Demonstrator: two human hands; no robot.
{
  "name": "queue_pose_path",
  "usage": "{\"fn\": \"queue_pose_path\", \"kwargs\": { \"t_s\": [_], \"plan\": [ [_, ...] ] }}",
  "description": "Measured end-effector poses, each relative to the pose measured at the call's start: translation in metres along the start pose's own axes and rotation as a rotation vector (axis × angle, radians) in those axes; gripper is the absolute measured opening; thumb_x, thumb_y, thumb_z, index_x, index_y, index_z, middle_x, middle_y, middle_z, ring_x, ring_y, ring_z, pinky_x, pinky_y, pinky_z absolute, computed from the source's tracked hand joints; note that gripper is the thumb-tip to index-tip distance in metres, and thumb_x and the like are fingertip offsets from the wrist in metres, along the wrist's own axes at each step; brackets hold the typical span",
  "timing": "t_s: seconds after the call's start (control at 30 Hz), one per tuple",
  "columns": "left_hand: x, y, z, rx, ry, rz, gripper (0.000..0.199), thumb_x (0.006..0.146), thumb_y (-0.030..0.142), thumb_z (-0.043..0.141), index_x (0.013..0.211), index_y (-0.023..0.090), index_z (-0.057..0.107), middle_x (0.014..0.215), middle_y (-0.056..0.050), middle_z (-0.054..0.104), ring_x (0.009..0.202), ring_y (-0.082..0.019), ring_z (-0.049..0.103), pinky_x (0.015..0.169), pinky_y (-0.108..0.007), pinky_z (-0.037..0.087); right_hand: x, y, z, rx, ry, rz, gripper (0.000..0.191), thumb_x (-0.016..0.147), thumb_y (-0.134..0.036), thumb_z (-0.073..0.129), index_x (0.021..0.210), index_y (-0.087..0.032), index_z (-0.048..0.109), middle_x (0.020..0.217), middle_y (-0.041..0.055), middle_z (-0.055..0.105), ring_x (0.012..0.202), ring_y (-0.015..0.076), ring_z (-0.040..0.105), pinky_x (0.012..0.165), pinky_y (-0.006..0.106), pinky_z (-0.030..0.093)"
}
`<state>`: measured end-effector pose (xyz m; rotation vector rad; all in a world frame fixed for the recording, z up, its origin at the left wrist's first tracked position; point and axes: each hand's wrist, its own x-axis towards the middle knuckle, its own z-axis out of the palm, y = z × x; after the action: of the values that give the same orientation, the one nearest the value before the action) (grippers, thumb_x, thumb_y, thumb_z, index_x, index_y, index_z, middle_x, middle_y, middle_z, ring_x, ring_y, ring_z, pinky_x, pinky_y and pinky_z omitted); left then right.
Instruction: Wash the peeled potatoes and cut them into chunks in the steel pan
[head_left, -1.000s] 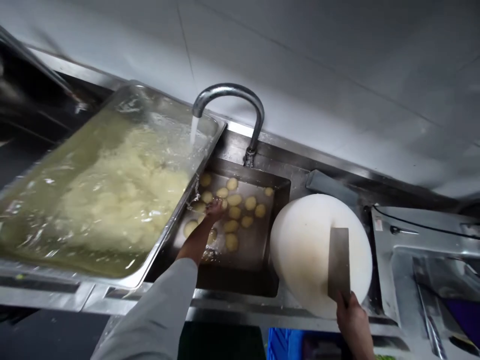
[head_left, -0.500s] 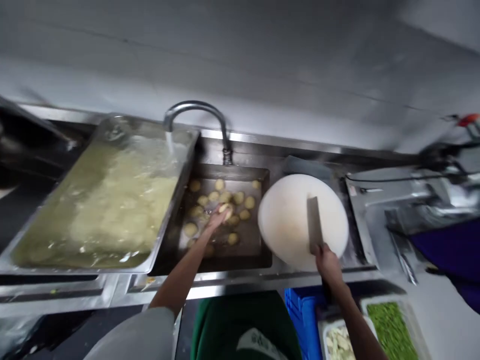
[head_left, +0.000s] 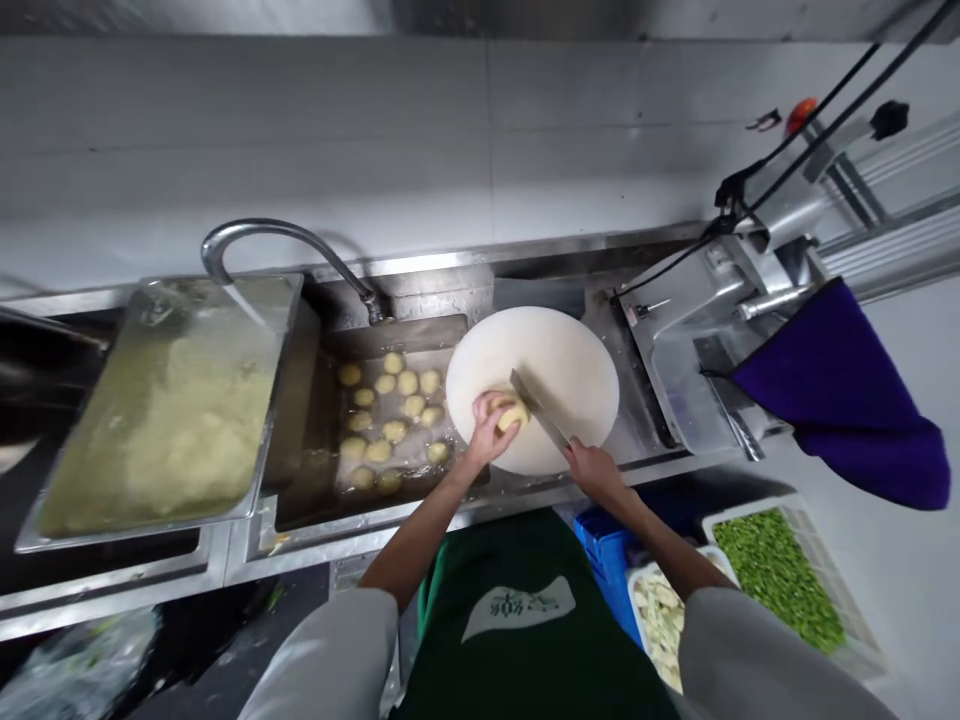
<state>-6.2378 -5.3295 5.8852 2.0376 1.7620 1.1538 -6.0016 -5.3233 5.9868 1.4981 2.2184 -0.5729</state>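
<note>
On the round white cutting board [head_left: 574,350], my left hand [head_left: 487,432] grips a peeled potato [head_left: 514,414] near the board's left side. My right hand [head_left: 594,468] is closed around the handle of a cleaver [head_left: 546,420]. Its blade slants up and left over the board, close beside the potato; whether it touches cannot be made out. Several more peeled potatoes [head_left: 395,431] lie scattered in the sink [head_left: 442,333] just left of the board.
Water runs from the curved faucet [head_left: 277,228] into a large metal pan [head_left: 257,490] holding pale pieces under cloudy water. A slicing machine [head_left: 720,330] with a purple cloth [head_left: 847,390] stands to the right. Below are a blue crate [head_left: 604,560] and a basket of chopped greens [head_left: 780,575].
My left hand has come out of the sink with a potato and moved right onto the board. The cleaver now slants towards that potato. The camera view has shifted.
</note>
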Motion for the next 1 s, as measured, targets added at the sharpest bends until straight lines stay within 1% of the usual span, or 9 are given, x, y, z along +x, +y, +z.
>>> {"fn": "queue_pose_path", "kwargs": {
  "t_s": [0.1,0.27,0.4,0.53,0.6,0.7,0.87,0.93,1.0],
  "plan": [
    [-0.014,0.001,-0.005,0.027,0.06,-0.05,0.021,0.098,0.031,0.052,0.11,0.019,0.064,0.112,-0.013,0.058,0.112,-0.026,0.052,0.099,-0.045,0.044,-0.004,0.003,-0.004,-0.015,-0.034,-0.072,0.034,0.107,-0.031,0.025,0.118,-0.014,0.053,0.101,0.0165,0.074,0.094,0.0261,0.072,0.075,0.03,0.045],
    [-0.018,0.007,-0.006,0.053,-0.022,-0.032,0.02,0.099,0.029,0.05,0.103,0.021,0.067,0.107,-0.013,0.06,0.106,-0.026,0.054,0.095,-0.045,0.045,-0.03,0.005,-0.024,-0.071,-0.045,-0.124,0.031,0.105,-0.026,0.025,0.119,-0.014,0.051,0.094,0.016,0.075,0.091,0.0278,0.073,0.073,0.031,0.047],
    [-0.015,0.005,-0.008,0.054,-0.047,-0.015,0.022,0.098,0.025,0.047,0.103,0.021,0.068,0.105,-0.013,0.061,0.104,-0.026,0.055,0.093,-0.046,0.046,-0.051,0.007,-0.036,-0.113,-0.056,-0.208,0.032,0.106,-0.027,0.023,0.117,-0.015,0.051,0.089,0.0136,0.075,0.086,0.0279,0.074,0.072,0.031,0.048],
    [-0.013,0.005,-0.007,0.038,-0.041,-0.006,0.022,0.098,0.024,0.047,0.103,0.021,0.068,0.105,-0.012,0.062,0.103,-0.025,0.055,0.092,-0.045,0.045,-0.053,0.004,-0.045,-0.129,-0.122,-0.207,0.031,0.106,-0.025,0.024,0.117,-0.015,0.051,0.089,0.014,0.074,0.086,0.0278,0.075,0.072,0.032,0.049],
    [-0.013,0.007,-0.005,0.032,-0.045,-0.018,0.022,0.098,0.024,0.047,0.104,0.021,0.068,0.105,-0.012,0.062,0.103,-0.025,0.056,0.092,-0.045,0.045,-0.044,-0.002,-0.048,-0.128,-0.132,-0.189,0.032,0.105,-0.025,0.024,0.118,-0.014,0.052,0.088,0.0151,0.074,0.087,0.0286,0.075,0.073,0.033,0.05],
    [-0.014,0.007,-0.002,0.03,-0.038,-0.049,0.023,0.098,0.026,0.047,0.105,0.021,0.069,0.104,-0.013,0.063,0.103,-0.025,0.056,0.092,-0.045,0.045,-0.015,-0.02,-0.046,-0.109,-0.11,-0.2,0.035,0.105,-0.023,0.025,0.122,-0.012,0.053,0.091,0.0168,0.073,0.092,0.0288,0.074,0.076,0.033,0.051],
    [-0.017,0.004,-0.006,0.016,-0.018,-0.049,0.024,0.1,0.029,0.046,0.105,0.021,0.068,0.105,-0.011,0.063,0.103,-0.023,0.056,0.092,-0.043,0.047,0.044,-0.055,-0.028,-0.025,-0.055,-0.278,0.031,0.099,-0.012,0.037,0.122,-0.01,0.058,0.108,0.0175,0.073,0.101,0.0244,0.071,0.085,0.031,0.049],
    [-0.019,0.005,-0.01,0.003,-0.008,-0.051,0.023,0.1,0.031,0.048,0.106,0.021,0.068,0.108,-0.012,0.062,0.105,-0.024,0.056,0.094,-0.043,0.047,0.057,-0.055,-0.024,0.005,-0.042,-0.265,0.031,0.102,-0.017,0.036,0.121,-0.009,0.058,0.106,0.0168,0.074,0.098,0.0242,0.072,0.083,0.03,0.048],
    [-0.02,0.008,-0.011,0.011,0.015,-0.059,0.023,0.099,0.034,0.052,0.108,0.021,0.069,0.111,-0.012,0.061,0.109,-0.025,0.055,0.097,-0.044,0.047,0.064,-0.045,-0.026,0.034,-0.035,-0.251,0.033,0.105,-0.027,0.034,0.118,-0.01,0.06,0.102,0.0158,0.074,0.096,0.0246,0.072,0.08,0.03,0.048]
  ]
}}
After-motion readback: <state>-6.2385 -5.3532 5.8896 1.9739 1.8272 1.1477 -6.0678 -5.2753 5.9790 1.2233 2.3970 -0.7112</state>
